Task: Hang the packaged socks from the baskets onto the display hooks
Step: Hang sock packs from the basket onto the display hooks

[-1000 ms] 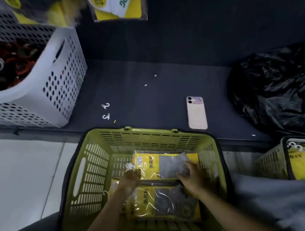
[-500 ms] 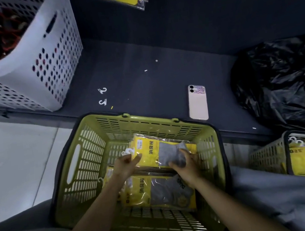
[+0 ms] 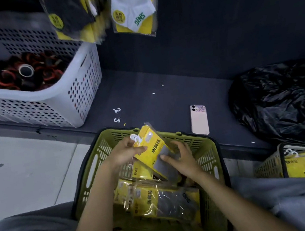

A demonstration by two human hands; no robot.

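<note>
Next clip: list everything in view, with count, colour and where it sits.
green basket: one, olive green, between the person's knees
lifted sock pack: one, yellow and grey, above the green basket
sock packs: several, yellow, lying in the green basket
second basket: one, olive, lower right, holding more yellow packs
white basket: one, white, on the shelf at left, holding red and black rolls
phone: one, pink, on the shelf
black bag: one, black, at right
hanging packs: at least two, yellow, at top
loose hooks: two, white, on the shelf
left hand: grips the lifted sock pack
right hand: fingers spread, thumb on the pack
</note>
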